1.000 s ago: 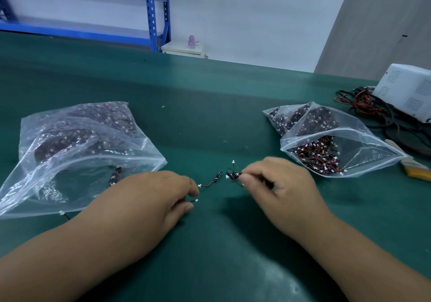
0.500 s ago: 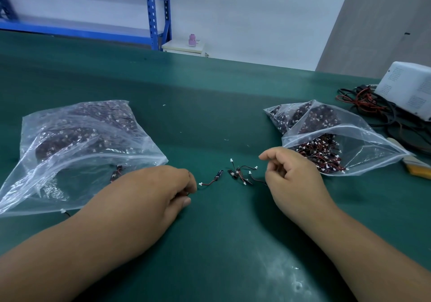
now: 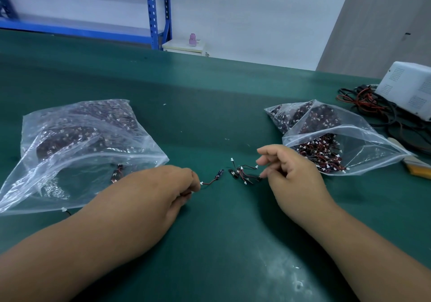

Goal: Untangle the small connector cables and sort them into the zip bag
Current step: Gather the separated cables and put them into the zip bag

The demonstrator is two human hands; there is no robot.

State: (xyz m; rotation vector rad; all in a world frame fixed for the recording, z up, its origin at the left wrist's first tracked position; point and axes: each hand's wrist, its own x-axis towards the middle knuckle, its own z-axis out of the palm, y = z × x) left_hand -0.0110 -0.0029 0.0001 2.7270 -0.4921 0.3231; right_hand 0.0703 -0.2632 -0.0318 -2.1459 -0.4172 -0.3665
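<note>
My left hand (image 3: pixel 161 192) lies on the green mat with curled fingers and pinches the white end of a single red-black connector cable (image 3: pixel 213 180). That cable stretches right toward a small tangle of cables (image 3: pixel 241 173) lying on the mat. My right hand (image 3: pixel 291 175) sits just right of the tangle, fingers loosely curled, fingertips close to its wire ends, with nothing visibly held. A clear zip bag (image 3: pixel 363 152) with many cables lies behind my right hand, its mouth open toward me. Beside my left hand lies a larger zip bag (image 3: pixel 98 159) full of cables.
A white device (image 3: pixel 410 87) and a heap of black and red wires (image 3: pixel 363 101) occupy the far right. A yellow-handled brush (image 3: pixel 417 168) lies right of the right bag. One loose connector (image 3: pixel 63 209) lies at the left bag's near edge. Blue shelving (image 3: pixel 158 10) stands beyond the table.
My right hand let go of the tangle, which now lies spread on the mat, and drew back slightly to the right. My left hand has stayed put with its cable.
</note>
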